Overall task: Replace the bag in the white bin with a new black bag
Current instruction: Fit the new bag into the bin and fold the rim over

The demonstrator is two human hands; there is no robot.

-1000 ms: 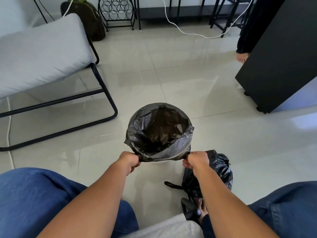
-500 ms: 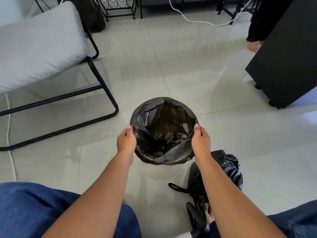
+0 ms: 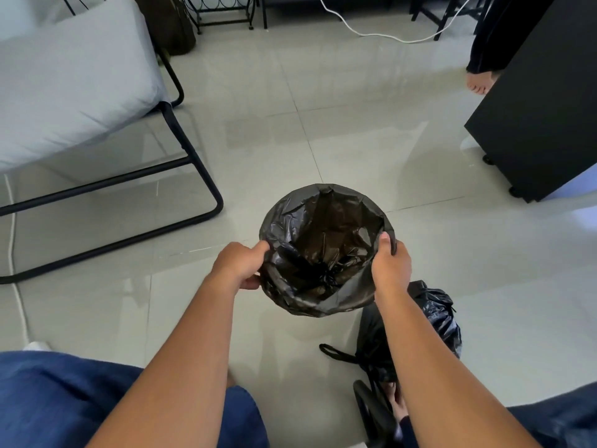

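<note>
Glossy pale floor tiles [image 3: 339, 130] fill the room, and right in the middle sits the bin, completely wrapped by the new black bag [image 3: 326, 250], whose mouth gapes open and round, so none of the white shows. The left hand [image 3: 240, 265] pinches the bag's left rim, fingers curled shut on the plastic. The right hand [image 3: 391, 266] clamps the right rim, thumb up over the edge. Just beside the right forearm, a tied-off old black bag [image 3: 433, 321] lies on the tiles, its drawstring loop trailing left. Off to the left stands a grey cushioned chair [image 3: 74, 79] on a black tube frame; a black cabinet [image 3: 542, 105] stands at right, a white cable [image 3: 381, 33] snaking behind. No brand, label or readable writing shows on anything.
</note>
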